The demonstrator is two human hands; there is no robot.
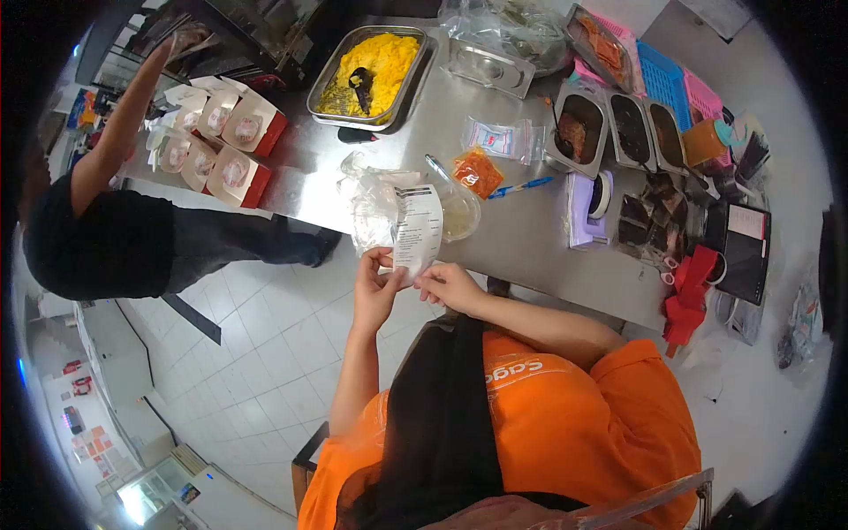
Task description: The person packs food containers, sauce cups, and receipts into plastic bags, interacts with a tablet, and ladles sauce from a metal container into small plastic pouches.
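Note:
A long white printed receipt (418, 228) stands up over the front edge of the steel counter. My left hand (376, 287) pinches its lower left edge between thumb and fingers. At the lower right corner, the fingertips of my right hand (449, 287) are closed on the same paper. Behind the receipt lies a crumpled clear plastic bag (367, 199). A round clear plastic tub (463, 218) sits just right of the paper, partly covered by it. Beyond the tub are a sachet of orange-red sauce (478, 173) and a blue pen (521, 187).
A tray of yellow food (375, 71) stands at the back. Red-and-white boxes (235, 172) with wrapped items line the left. Metal pans (580, 128), a purple tape dispenser (581, 212) and a tablet (744, 252) are rightward. A co-worker in black (97, 234) reaches across at left.

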